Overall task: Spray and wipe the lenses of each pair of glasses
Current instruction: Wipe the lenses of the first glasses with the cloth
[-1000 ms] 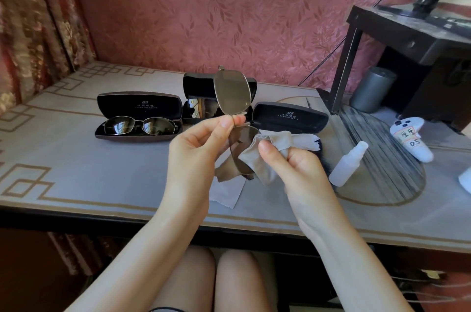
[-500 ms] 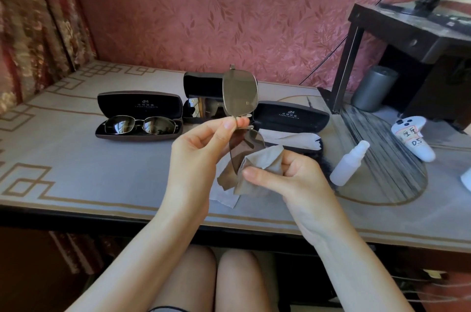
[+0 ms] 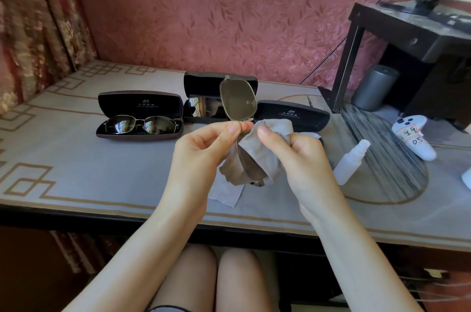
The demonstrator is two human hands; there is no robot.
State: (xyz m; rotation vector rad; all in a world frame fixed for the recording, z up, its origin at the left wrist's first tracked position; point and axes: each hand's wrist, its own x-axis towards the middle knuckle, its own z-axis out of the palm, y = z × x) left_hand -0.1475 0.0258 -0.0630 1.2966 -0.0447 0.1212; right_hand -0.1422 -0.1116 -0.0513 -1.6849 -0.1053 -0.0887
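Your left hand (image 3: 204, 148) pinches the glasses (image 3: 240, 110) at the bridge, just above the middle of the frame. They stand on end, long axis up and down. The upper lens (image 3: 237, 97) is bare above your fingers (image 3: 233, 129); the other hangs below them, wrapped in the cloth (image 3: 265, 159). Your right hand (image 3: 303, 159) pinches that cloth round it and is the nearer hand for wiping. I judge the stroke should run down along that axis. The spray bottle (image 3: 350, 161) lies on the counter (image 3: 76, 171), right of centre.
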